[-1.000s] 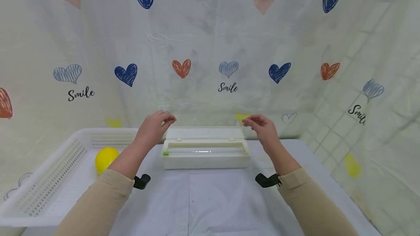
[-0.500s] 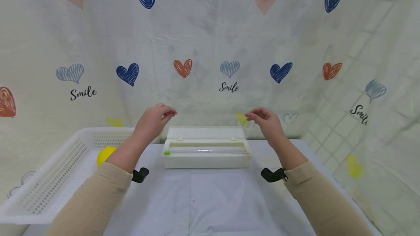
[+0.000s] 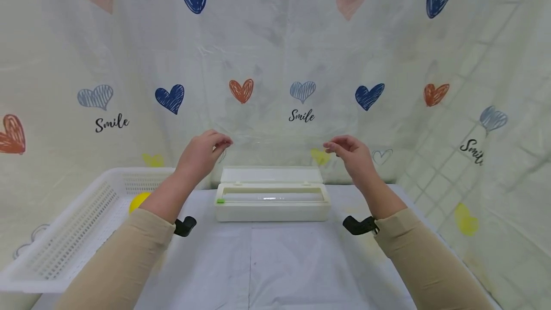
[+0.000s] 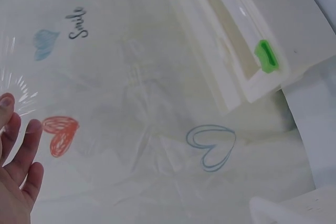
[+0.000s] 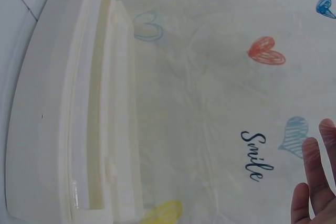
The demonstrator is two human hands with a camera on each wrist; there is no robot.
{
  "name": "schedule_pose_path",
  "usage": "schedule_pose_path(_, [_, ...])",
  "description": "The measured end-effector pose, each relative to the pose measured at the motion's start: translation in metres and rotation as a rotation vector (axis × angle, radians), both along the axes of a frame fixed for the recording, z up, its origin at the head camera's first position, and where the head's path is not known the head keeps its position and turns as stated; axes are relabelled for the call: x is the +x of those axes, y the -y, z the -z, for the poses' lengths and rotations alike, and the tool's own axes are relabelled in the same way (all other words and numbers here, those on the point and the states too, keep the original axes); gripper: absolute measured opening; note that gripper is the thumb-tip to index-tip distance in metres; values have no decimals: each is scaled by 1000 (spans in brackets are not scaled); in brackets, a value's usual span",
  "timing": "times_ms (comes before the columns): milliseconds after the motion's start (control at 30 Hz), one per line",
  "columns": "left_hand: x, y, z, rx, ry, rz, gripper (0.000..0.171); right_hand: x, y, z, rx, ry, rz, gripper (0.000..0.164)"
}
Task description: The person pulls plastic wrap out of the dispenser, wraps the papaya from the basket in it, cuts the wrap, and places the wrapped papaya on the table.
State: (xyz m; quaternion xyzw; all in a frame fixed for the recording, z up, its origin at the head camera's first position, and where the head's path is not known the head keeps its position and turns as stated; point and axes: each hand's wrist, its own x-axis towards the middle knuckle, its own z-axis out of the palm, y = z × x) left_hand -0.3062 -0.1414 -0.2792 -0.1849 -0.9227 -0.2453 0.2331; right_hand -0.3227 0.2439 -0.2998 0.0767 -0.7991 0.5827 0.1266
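Observation:
Pinched between thumb and fingers of my left hand (image 3: 199, 157) is a sheet of clear cling film (image 4: 22, 93), its creases fanning out shiny in the left wrist view. My right hand (image 3: 356, 160) is raised level with it, thumb and fingertips together at the film's other side; the film between the hands is almost invisible. Below and between them stands a white cling film dispenser (image 3: 272, 213), its lid (image 3: 271, 174) tipped back. A film roll (image 3: 271, 197) shows through the long slot, and a green slide cutter (image 4: 266, 56) sits at the left end.
A white perforated basket (image 3: 82, 209) occupies the table's left side. In it lies a yellow round object (image 3: 138, 202), partly hidden by my left forearm. A heart-printed curtain (image 3: 267, 51) hangs behind the white-covered table (image 3: 275, 267).
Both hands have risen a little above the dispenser, and the right hand has shifted slightly right. The dispenser stays in place with its lid back.

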Motion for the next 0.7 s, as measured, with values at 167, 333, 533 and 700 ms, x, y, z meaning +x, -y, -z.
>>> schedule_pose_path(167, [0,1,-3,11,-18,2,17,0,2,-6,-5,-26,-4,36])
schedule_pose_path(333, [-1,3,-8,12,-48,16,17,-2,3,-14,-18,-44,-5,33])
schedule_pose_path(533, [1,4,-15,12,-47,14,19,-2,5,-23,-9,-40,13,34])
schedule_pose_path(700, [1,4,-20,16,-72,17,19,-1,6,-27,-15,-47,16,37])
